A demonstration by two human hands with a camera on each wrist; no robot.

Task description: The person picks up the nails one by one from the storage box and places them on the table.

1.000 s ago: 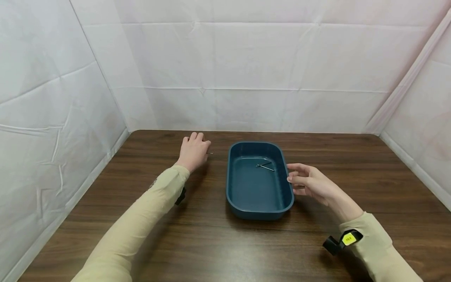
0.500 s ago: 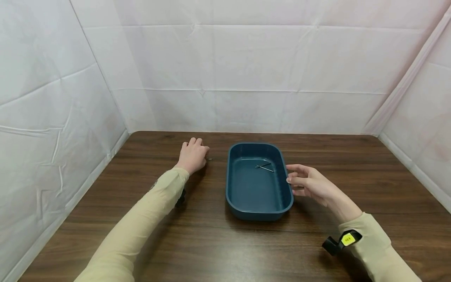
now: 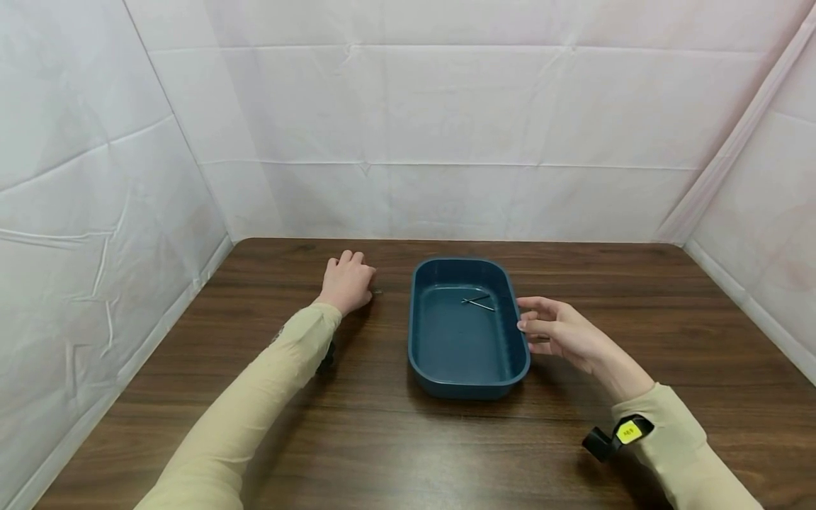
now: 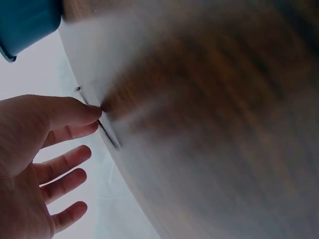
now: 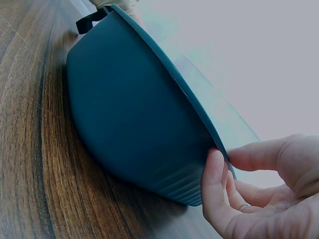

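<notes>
2 pins [image 3: 478, 301] in tray [image 3: 468, 382]. L hand [image 3: 347, 283], fingers spread, thumb pressing 3rd pin [image 4: 107, 133], not yet lifted. R hand [image 3: 564, 333] pinches tray's right rim.

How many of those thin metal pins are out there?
3. Two pins lie crossed in the tray; a third pin lies on the table under the left hand. More may be hidden beneath it.
</notes>
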